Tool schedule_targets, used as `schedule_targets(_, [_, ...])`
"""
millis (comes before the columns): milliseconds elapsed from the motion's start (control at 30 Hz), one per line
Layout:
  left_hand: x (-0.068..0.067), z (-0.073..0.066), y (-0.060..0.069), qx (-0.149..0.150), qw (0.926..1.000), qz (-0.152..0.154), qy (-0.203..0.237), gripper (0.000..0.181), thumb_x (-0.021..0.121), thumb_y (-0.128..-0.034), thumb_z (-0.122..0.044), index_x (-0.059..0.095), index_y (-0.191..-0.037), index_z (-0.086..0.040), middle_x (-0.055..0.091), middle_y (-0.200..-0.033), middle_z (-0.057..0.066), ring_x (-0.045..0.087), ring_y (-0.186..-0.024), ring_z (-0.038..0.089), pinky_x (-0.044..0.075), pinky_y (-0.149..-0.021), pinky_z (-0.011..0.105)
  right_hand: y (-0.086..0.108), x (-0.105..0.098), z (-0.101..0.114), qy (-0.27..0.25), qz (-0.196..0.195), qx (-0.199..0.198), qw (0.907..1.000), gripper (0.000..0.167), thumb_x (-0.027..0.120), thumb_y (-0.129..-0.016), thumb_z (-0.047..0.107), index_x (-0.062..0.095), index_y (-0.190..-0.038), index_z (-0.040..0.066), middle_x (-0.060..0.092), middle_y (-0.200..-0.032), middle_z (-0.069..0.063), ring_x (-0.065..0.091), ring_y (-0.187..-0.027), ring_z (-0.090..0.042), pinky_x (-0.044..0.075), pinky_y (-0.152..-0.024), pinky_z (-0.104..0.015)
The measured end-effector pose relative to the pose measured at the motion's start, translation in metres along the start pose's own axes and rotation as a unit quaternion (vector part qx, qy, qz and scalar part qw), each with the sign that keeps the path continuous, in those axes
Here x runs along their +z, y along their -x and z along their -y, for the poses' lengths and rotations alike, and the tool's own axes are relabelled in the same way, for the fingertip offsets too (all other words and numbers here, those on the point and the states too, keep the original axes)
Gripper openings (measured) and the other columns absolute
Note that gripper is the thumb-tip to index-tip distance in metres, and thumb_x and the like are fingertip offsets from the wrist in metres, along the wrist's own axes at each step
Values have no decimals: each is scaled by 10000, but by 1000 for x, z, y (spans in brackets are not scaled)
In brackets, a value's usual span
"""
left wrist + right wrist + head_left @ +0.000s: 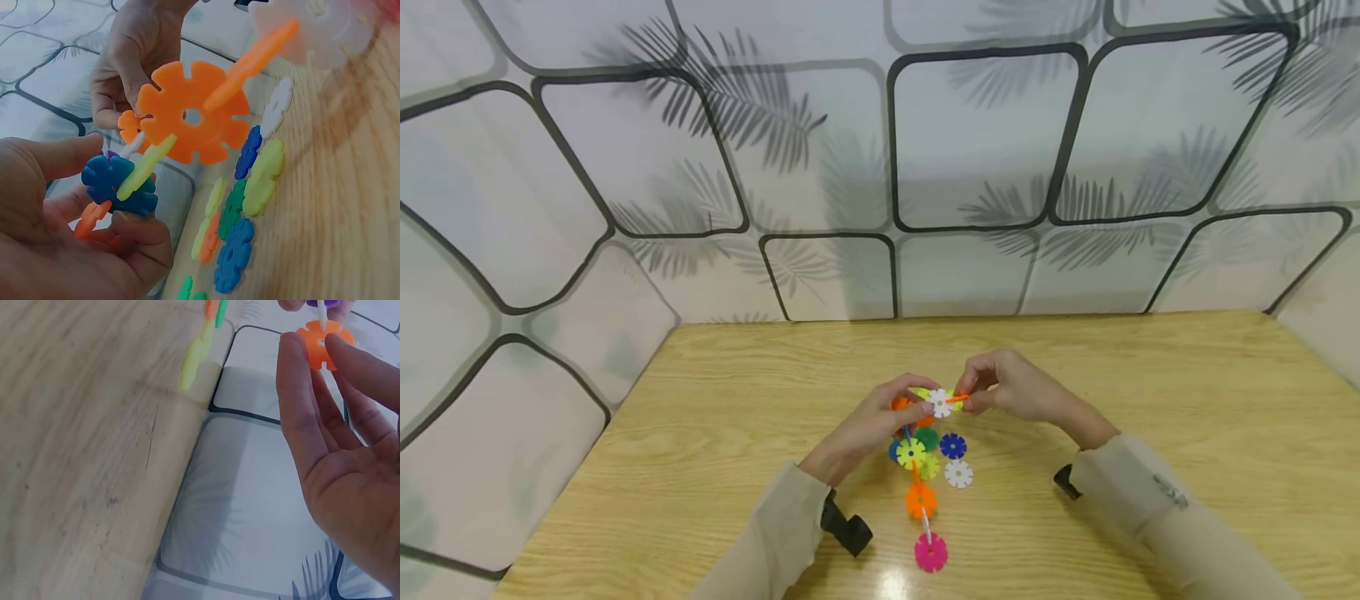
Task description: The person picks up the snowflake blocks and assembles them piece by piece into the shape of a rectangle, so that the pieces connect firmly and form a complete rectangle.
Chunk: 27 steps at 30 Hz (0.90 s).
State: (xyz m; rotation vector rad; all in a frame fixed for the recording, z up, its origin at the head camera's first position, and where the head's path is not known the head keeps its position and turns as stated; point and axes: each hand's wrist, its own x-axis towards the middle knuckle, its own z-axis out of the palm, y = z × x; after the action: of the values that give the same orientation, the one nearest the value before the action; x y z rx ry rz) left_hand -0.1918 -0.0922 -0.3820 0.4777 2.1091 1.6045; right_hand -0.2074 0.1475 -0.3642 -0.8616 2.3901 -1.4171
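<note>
My left hand (880,412) holds a chain of notched plastic flower discs, its fingers and thumb around a blue disc (103,181). From that disc the chain runs through a yellow disc (912,454) and an orange disc (921,502) to a pink disc (931,552) at its near end. A white disc (939,403) stands between my two hands. With thumb and fingertips, my right hand (1015,387) pinches another orange disc (319,355). In the right wrist view, a white edge meets this disc's top; whether it is slotted in, I cannot tell.
Loose discs lie on the wooden table (737,383) below my hands, among them a dark blue one (953,446), a white one (958,474) and a green one (927,439). A patterned cloth wall (970,150) rises behind the table's far edge.
</note>
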Motion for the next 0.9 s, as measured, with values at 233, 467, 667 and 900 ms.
schedule_targets(233, [-2, -1, -1, -89, 9999, -135, -52, 319, 585, -1044, -188, 597, -1353, -111, 606, -1104, 86, 537, -803, 197, 433, -705, 285, -2, -7, -1, 136, -57, 245, 9996, 138, 677, -817, -124, 677, -937, -55, 708, -895, -137, 697, -757, -255, 577, -724, -361])
schedule_targets(467, [-1, 1, -1, -21, 9998, -185, -31, 316, 597, -1034, -162, 607, -1342, -94, 622, -1093, 88, 547, -796, 188, 444, -708, 287, -6, -9, -8, 4, -50, 519, 9986, 137, 674, -823, -122, 651, -955, -91, 686, -921, -137, 705, -819, -356, 588, -731, -414])
schedule_targets(667, [-2, 2, 0, -32, 9997, -206, -80, 318, 605, -1027, -166, 616, -1337, -101, 621, -1126, 93, 560, -802, 176, 454, -712, 285, -11, -8, -14, -20, -60, 772, 9970, 154, 677, -808, -119, 650, -959, -103, 683, -898, -124, 702, -820, -305, 590, -708, -419])
schedule_targets(900, [-5, 2, 0, 119, 9993, -327, -130, 319, 603, -1016, -155, 624, -1325, -77, 652, -1066, 129, 593, -801, 168, 466, -731, 300, -20, -7, -21, -18, -35, 1020, 9948, 183, 637, -798, -122, 649, -980, -122, 696, -904, -151, 678, -767, -234, 586, -666, -399])
